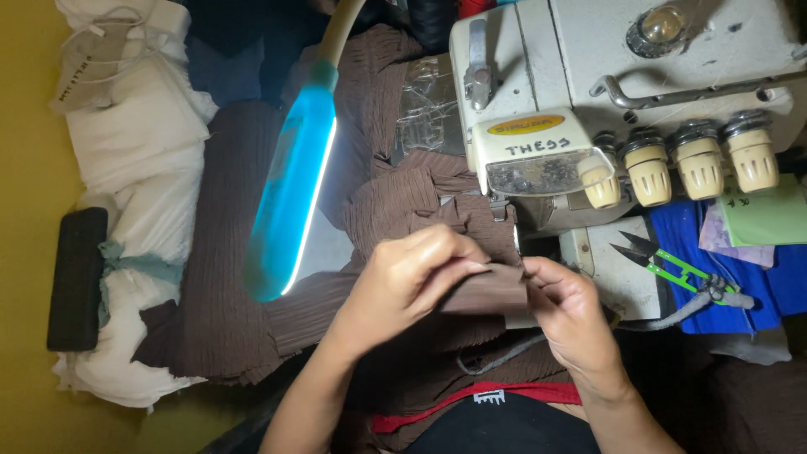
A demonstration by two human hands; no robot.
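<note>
Brown fabric: pinched by left hand & right hand fingers, edge not yet under serger (snips idle); sewing left.

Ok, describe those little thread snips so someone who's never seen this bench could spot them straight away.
Start at the cream overlock sewing machine at the top right and drop below its row of four tension knobs. The thread snips lie there on the pale machine bed, beside the blue cloth. They are the only tool with bright green handles and short dark blades.
</note>
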